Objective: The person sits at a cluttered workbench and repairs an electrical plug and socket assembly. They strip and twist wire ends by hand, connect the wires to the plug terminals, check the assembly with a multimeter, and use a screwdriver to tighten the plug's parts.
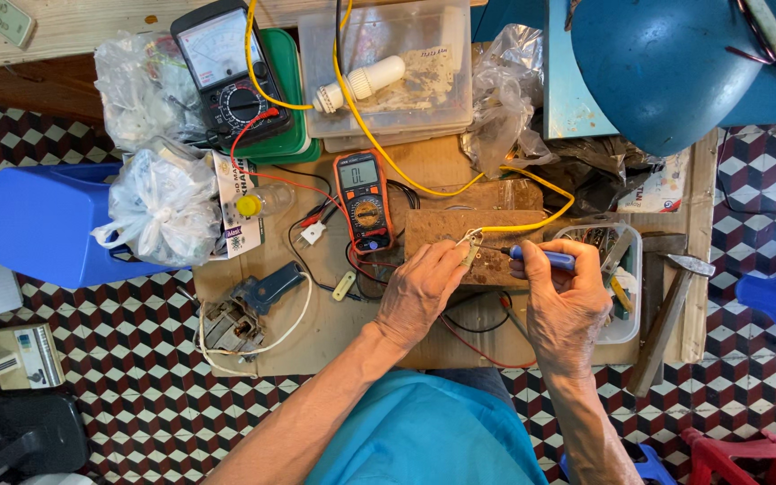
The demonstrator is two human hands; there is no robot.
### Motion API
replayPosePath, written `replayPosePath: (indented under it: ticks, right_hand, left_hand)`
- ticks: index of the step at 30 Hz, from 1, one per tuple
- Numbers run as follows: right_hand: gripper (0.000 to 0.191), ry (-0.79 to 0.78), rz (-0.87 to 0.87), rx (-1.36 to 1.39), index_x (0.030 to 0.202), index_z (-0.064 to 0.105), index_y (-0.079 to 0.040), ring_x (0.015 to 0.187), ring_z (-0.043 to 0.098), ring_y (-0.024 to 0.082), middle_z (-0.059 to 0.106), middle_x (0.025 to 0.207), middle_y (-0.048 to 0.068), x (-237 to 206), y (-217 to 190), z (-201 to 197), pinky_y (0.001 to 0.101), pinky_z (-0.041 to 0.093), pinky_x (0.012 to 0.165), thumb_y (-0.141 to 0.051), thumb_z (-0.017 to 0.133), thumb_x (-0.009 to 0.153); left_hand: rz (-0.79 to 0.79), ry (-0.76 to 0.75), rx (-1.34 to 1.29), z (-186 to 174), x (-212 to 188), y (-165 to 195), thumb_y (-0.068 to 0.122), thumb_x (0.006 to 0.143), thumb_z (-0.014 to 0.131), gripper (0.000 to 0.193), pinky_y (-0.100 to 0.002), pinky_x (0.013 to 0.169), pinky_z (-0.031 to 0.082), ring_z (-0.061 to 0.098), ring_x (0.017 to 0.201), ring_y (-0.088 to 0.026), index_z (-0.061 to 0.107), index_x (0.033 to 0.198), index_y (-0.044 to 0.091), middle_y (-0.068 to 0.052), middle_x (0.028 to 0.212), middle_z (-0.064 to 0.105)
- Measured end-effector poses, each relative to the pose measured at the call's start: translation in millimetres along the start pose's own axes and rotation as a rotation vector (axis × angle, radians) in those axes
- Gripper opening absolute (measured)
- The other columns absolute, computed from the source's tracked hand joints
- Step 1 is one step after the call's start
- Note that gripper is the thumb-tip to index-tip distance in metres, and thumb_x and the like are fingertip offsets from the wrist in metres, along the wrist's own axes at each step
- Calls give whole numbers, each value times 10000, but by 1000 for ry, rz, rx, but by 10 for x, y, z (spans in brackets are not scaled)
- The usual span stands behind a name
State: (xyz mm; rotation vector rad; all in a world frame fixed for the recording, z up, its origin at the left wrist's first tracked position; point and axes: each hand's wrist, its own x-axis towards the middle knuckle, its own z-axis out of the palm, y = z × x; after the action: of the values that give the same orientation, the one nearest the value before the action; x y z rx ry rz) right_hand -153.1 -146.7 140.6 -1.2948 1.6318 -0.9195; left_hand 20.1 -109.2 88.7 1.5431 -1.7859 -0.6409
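Observation:
My left hand (419, 292) pinches a small metal connector (471, 241) at the end of a yellow cable (532, 224), over a wooden block (473, 235). My right hand (568, 301) grips a blue-handled tool (545, 259), its tip pointing left at the connector. The yellow cable runs up to a white lamp holder (361, 83) lying on a clear plastic box (388, 72). An orange digital multimeter (363, 202) lies just left of the block, with red and black leads around it.
A black analog multimeter (226, 72) sits on green trays at the back. White plastic bags (163, 202), a blue bin (47, 224), a hammer (671, 314), a clear parts tub (621, 269) and a blue lamp shade (666, 63) crowd the small cardboard-covered table (334, 332).

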Motion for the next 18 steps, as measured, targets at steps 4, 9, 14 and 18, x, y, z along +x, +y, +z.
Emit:
replayPosePath:
  ticks: [4, 9, 14, 18]
  right_hand:
    - [181, 2, -16, 25, 1109, 586, -3, 879, 762, 142, 750, 971, 101, -1, 7, -2, 255, 624, 757, -133, 688, 1036]
    - [176, -25, -36, -10, 1115, 588, -11, 887, 767, 144, 753, 978, 95, 15, 14, -3, 251, 639, 754, -138, 680, 1037]
    - [179, -9, -38, -33, 1108, 587, -9, 881, 769, 145, 755, 964, 93, 10, -27, 15, 246, 626, 738, -137, 689, 1034]
    - [183, -28, -132, -139, 1098, 591, -9, 871, 767, 147, 747, 932, 93, 10, -107, 11, 256, 612, 717, -127, 709, 1023]
  left_hand:
    - [-3, 4, -8, 2, -4, -2, 78, 949, 700, 300, -381, 887, 574, 660, 1031, -294, 642, 1239, 23, -114, 1158, 643]
    - [0, 4, -21, -2, -6, -8, 74, 951, 697, 302, -377, 893, 576, 661, 1040, -293, 644, 1243, 18, -117, 1162, 642]
    - [-5, 5, -21, 2, -2, -5, 67, 943, 706, 303, -381, 883, 577, 662, 1026, -294, 651, 1237, 19, -116, 1155, 645]
    - [0, 13, -23, 2, 0, -3, 62, 935, 715, 309, -381, 880, 578, 665, 1027, -294, 648, 1235, 22, -112, 1155, 645]
